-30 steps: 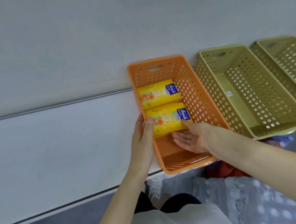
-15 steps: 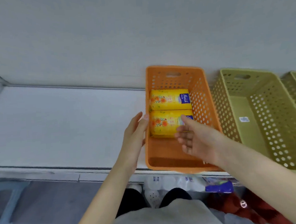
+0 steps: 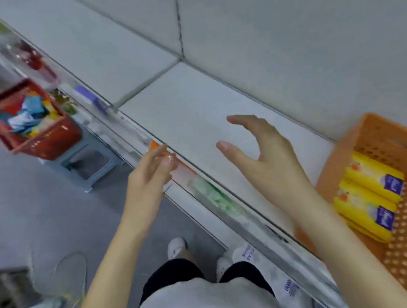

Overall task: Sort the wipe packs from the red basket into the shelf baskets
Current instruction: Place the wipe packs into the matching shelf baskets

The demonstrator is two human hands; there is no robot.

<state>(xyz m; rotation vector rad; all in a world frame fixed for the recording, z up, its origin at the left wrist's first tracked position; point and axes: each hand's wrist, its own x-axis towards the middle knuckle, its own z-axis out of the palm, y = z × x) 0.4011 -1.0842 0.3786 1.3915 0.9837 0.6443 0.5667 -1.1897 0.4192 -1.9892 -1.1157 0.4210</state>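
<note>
Nothing held: left hand [image 3: 151,173] and right hand [image 3: 267,157] slack-fingered. Red basket [image 3: 47,145] of wipe packs [image 3: 28,114] well off leftward on a stool [image 3: 86,163], nearer the left hand; yellow packs [image 3: 367,196] already in orange basket [image 3: 375,136].

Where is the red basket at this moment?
The red basket sits far left in the head view, on a grey stool beside the shelf, left of the left hand.

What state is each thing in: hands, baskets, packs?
Left hand: open, empty.
Right hand: open, empty, above the shelf.
Orange basket: on the shelf, two yellow packs inside.
Yellow packs: lying side by side, touching.
Red basket: on a stool, part-filled with mixed packs.
</note>
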